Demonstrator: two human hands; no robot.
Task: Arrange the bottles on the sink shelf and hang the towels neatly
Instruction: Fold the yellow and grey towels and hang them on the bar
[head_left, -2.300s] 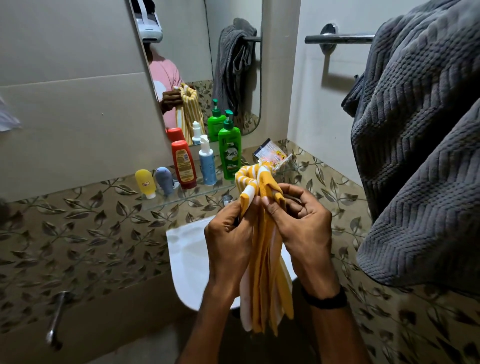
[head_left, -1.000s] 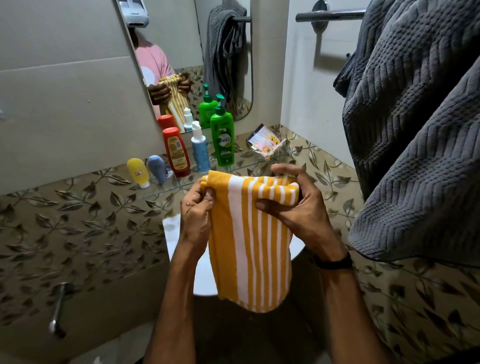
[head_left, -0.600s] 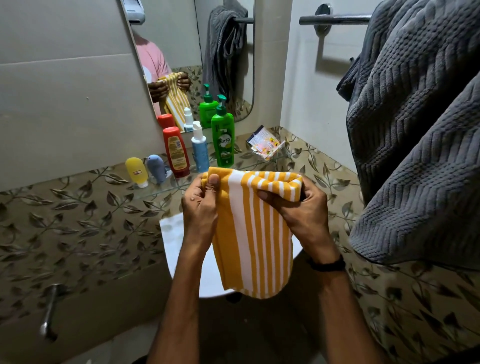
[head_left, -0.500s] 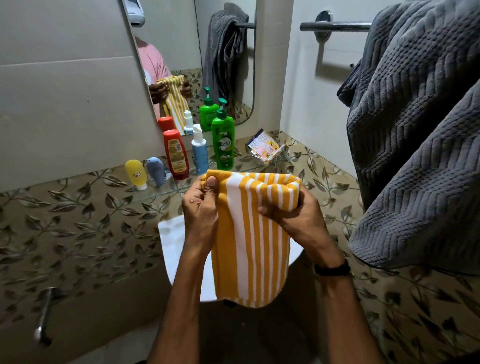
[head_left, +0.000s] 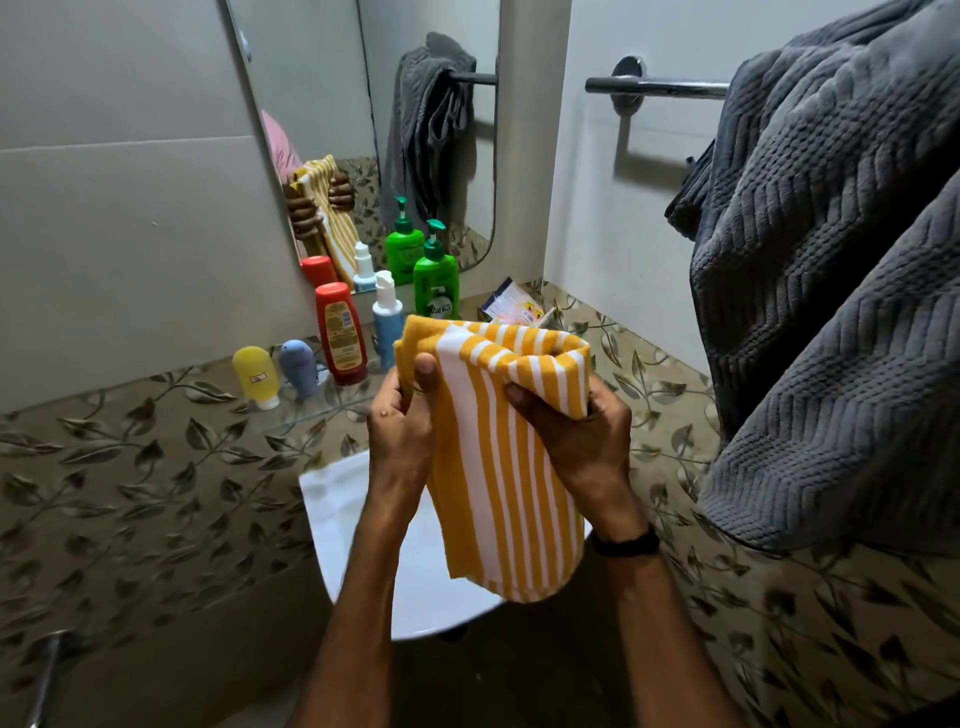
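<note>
A folded yellow-and-white striped towel (head_left: 506, 467) hangs over the white sink (head_left: 358, 519). My left hand (head_left: 402, 421) pinches its top left corner and my right hand (head_left: 574, 431) grips its top right fold. On the glass shelf (head_left: 306, 410) stand a yellow tube (head_left: 255, 375), a grey-blue tube (head_left: 298, 368), a red bottle (head_left: 340, 332), a blue-and-white pump bottle (head_left: 387, 317) and a green pump bottle (head_left: 436, 273). A big grey towel (head_left: 831, 291) hangs from the chrome rail (head_left: 654, 87) at the right.
A mirror (head_left: 374, 130) above the shelf reflects the bottles and both towels. A small printed sachet (head_left: 511, 309) lies at the shelf's right end. Leaf-patterned tiles cover the lower walls. A metal tap handle (head_left: 44, 675) sticks out at the lower left.
The towel went from a bunched strip to a flat fold spread between my hands. Both hands with the towel have since shifted slightly lower and right.
</note>
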